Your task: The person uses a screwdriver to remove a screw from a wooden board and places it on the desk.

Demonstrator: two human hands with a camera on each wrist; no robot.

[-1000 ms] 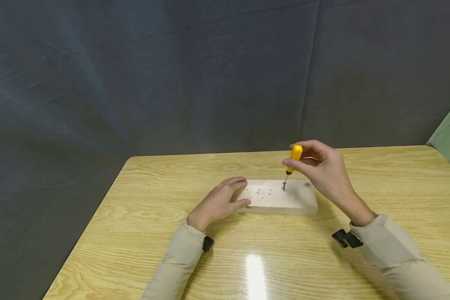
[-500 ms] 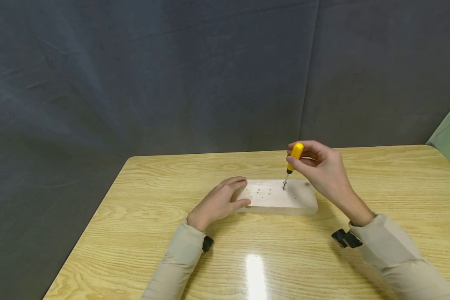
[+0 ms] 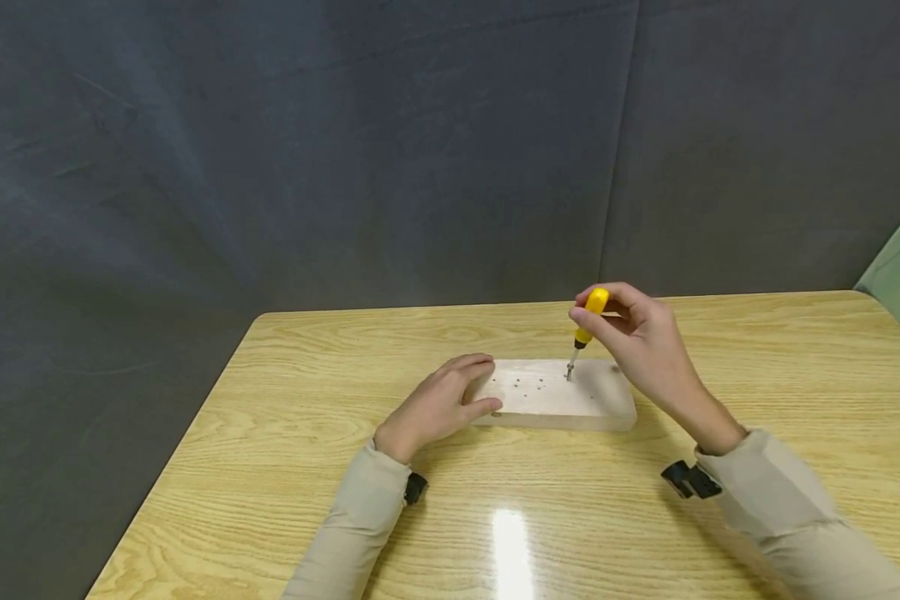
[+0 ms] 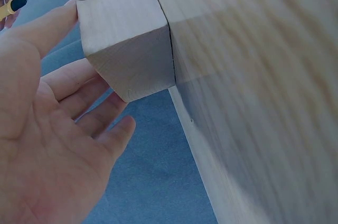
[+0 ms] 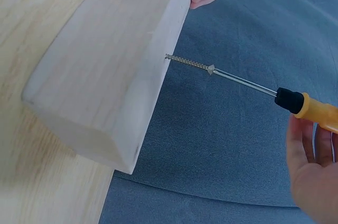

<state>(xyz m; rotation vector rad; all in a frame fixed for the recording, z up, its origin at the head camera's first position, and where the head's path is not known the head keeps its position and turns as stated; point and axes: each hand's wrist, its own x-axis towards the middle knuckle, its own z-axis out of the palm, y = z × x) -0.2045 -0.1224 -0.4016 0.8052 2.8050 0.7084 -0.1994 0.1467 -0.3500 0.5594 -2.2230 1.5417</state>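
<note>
Head view: toward far edge of the counter [image 3: 307, 367], right hand [image 3: 648, 342] pinches the screwdriver [image 3: 596, 302]; left hand [image 3: 441, 402], seemingly spread, touches block [image 3: 558, 400].

Inscriptions: none legible. Texts, labels, brands, numbers and signs: none that can be read in the head view, the left wrist view or the right wrist view.

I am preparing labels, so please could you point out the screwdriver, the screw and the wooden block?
Screwdriver [image 5: 290, 100]: right wrist view, black collar.
Screw [image 5: 188, 62]: right wrist view, threaded shank.
Wooden block [image 3: 558, 400]: head view, upper face.
</note>
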